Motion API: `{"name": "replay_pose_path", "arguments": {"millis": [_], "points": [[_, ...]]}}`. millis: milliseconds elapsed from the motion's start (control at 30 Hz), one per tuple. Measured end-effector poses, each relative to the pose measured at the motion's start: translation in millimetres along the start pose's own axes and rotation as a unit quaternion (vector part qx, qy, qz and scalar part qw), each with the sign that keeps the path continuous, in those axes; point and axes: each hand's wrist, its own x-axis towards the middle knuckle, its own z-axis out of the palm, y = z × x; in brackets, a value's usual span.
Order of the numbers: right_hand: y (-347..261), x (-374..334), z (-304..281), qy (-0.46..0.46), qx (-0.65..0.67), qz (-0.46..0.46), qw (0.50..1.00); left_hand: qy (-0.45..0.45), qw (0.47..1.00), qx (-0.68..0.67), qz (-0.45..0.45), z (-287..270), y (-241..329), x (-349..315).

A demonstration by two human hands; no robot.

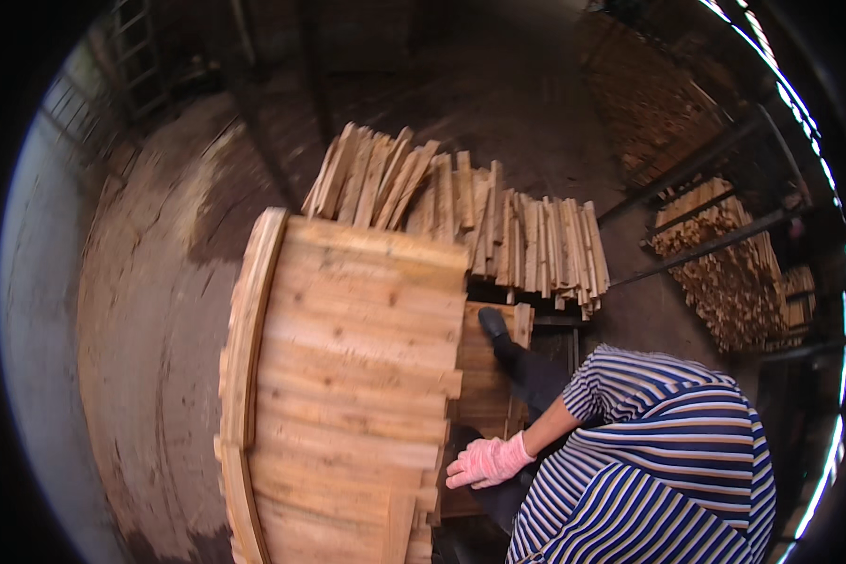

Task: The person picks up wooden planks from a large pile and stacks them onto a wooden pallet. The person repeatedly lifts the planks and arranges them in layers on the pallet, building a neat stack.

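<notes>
My right hand (489, 462), in a pink glove, reaches left from a striped sleeve over my dark trouser leg. Its fingers are stretched out and hold nothing that I can see. Just left of the fingertips runs the ragged right edge of a large wooden panel (357, 348), made of planks laid side by side. Wooden strips (252, 329) line the panel's left edge. Lower down, a second planked wooden piece (481, 376) shows beside the panel, with my dark shoe (492, 322) on it. My left hand is out of the picture.
Beyond the panel lies a row of loose wooden slats (461, 207). More stacked wood (724, 263) stands at the right behind dark metal bars (700, 249). A pale wall (42, 254) borders the brown floor (150, 376) at left, and a ladder-like frame (138, 47) stands far left.
</notes>
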Motion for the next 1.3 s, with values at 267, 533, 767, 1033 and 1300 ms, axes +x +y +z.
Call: {"name": "replay_pose_path", "arguments": {"millis": [267, 533, 767, 1033, 1300], "points": [[104.6, -43.0, -16.2, 0.172, 0.092, 0.163, 0.967, -0.511, 0.453, -0.676, -0.276, 175.1, 210.5, -61.5], [229.5, -201.2, -123.5, 0.189, 0.142, 0.444, 0.864, -0.588, 0.783, -0.196, -0.053, 411.3, 259.1, -280.6], [291.6, -288.6, -117.1, 0.354, -0.031, 0.420, 0.835, -0.656, 0.749, -0.003, -0.096, 573.3, 217.6, -333.5], [325.3, -296.6, -116.4, 0.264, 0.082, 0.478, 0.834, -0.691, 0.661, 0.291, 0.004, 695.9, 236.9, -342.4], [366.9, -301.8, -95.8, 0.414, -0.007, 0.450, 0.791, -0.617, 0.753, 0.225, 0.040, 824.0, 125.6, -383.1]]}}
